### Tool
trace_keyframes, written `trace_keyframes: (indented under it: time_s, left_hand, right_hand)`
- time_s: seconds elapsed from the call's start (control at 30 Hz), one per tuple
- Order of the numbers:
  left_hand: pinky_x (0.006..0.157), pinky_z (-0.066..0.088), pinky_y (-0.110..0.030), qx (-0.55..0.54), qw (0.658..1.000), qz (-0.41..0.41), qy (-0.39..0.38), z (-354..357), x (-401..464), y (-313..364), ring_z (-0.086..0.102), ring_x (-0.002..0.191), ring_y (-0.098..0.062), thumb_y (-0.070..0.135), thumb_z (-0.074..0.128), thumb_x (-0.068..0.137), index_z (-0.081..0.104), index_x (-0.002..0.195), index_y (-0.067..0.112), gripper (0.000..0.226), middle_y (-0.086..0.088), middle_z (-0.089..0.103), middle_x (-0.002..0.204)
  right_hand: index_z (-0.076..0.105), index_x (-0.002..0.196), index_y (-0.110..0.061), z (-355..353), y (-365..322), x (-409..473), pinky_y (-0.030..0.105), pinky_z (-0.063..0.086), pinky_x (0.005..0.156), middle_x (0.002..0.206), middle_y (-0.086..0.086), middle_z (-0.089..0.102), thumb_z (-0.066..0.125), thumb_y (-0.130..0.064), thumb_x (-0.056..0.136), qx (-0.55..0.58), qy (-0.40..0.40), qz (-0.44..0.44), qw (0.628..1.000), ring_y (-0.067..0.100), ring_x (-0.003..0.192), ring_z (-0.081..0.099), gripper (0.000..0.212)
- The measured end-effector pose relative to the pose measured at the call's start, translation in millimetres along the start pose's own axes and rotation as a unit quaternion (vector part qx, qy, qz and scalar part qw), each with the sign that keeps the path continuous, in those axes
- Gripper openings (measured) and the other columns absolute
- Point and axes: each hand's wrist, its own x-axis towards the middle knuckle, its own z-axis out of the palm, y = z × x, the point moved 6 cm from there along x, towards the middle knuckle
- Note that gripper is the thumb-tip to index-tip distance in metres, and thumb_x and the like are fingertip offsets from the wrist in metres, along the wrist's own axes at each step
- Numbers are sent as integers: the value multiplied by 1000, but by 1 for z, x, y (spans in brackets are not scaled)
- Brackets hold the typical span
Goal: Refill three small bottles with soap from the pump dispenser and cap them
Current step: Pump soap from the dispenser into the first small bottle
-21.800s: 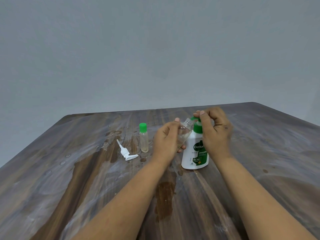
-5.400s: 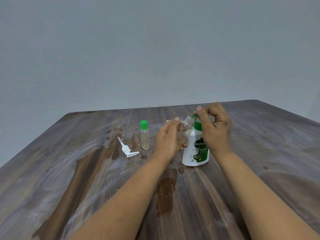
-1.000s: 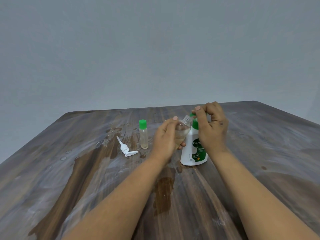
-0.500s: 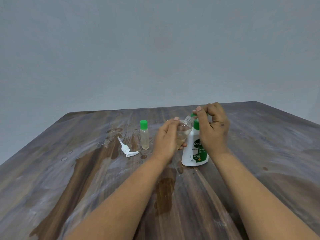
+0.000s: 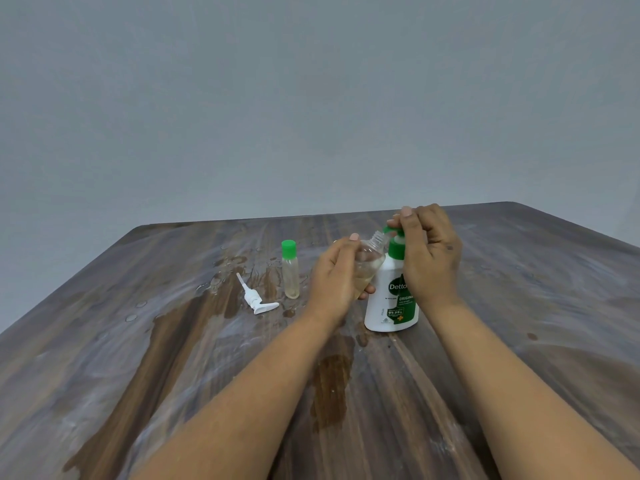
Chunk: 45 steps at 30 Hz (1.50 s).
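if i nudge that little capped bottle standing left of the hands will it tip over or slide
The small clear bottle with the green cap is tall and narrow on a small base, so a nudge near the cap would probably tip it. It looks like light plastic, so little force is needed. The wooden table is wet around it, so a low push may slide it instead.

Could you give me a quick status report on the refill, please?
Left hand holds open small bottle tilted at dispenser nozzle. Right hand on pump head. Bottle partly filled. Capped bottle stands aside. Nothing in the way.
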Motion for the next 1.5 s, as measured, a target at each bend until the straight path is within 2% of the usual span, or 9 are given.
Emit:
trace_keyframes:
  time_s: [0.17,0.3,0.57,0.77,0.93,1.17,1.33,1.4,1.5]
  left_hand:
    - [43,43,-20,6,1000,6,-6,0,0,0,56,44,-14,31,41,104,62,85,17,31,5,69,73]
    - [42,43,-19,8,1000,6,-3,-1,1,0,56,43,-13,32,41,104,61,85,16,32,1,67,75]
    - [42,43,-20,5,1000,3,0,0,1,-1,55,42,-13,32,42,104,60,81,17,33,0,66,75]
    - [44,42,-21,0,1000,2,-5,1,-1,1,54,43,-13,31,41,104,60,82,17,32,0,67,79]
    - [42,44,-19,-5,1000,-2,-3,1,-1,1,55,44,-12,30,41,104,60,82,17,31,0,67,80]
    - [43,43,-21,-6,1000,2,-5,1,-2,1,55,44,-14,30,42,104,60,81,17,32,-2,68,81]
    - [42,42,-18,-6,1000,0,-5,1,-1,1,54,43,-13,30,42,104,60,82,16,32,-1,67,79]
    - [42,42,-18,-5,1000,-1,-4,1,0,0,54,44,-14,31,42,103,60,81,16,32,-3,66,81]
    - [44,43,-20,-3,1000,-1,-3,0,0,-1,55,43,-14,31,42,104,61,84,16,31,-2,67,82]
  right_hand:
    - [64,72,-25,0,0,2,14,40,68,74,-6,53,54,-17,96,-14,0,-5,1000,0,73,52,27]
    - [64,79,-33,-3,-3,-1,29,48,75,81,1,60,51,-24,100,11,27,-9,1000,15,83,61,27]
    - [65,75,-26,-1,0,0,17,42,70,77,-4,57,52,-26,95,-23,9,-13,1000,4,76,55,24]
    - [66,79,-23,-2,0,-1,17,42,71,79,4,58,50,-25,99,-30,11,-24,999,2,78,54,26]
    - [63,75,-33,-2,2,2,23,45,73,79,-4,58,50,-28,98,-2,13,0,1000,6,79,56,27]
    - [62,71,-28,0,0,3,15,41,67,75,1,54,51,-28,93,-30,0,-25,999,1,73,52,25]
    - [61,77,-38,-2,-1,2,51,51,74,82,2,58,48,-26,100,17,26,-21,999,28,82,62,29]
    - [61,79,-38,-2,0,1,46,51,74,84,3,59,46,-28,101,17,24,-22,999,26,83,62,28]
    - [62,77,-34,0,1,2,22,46,72,81,1,59,47,-32,100,-7,13,-22,1000,10,79,60,27]
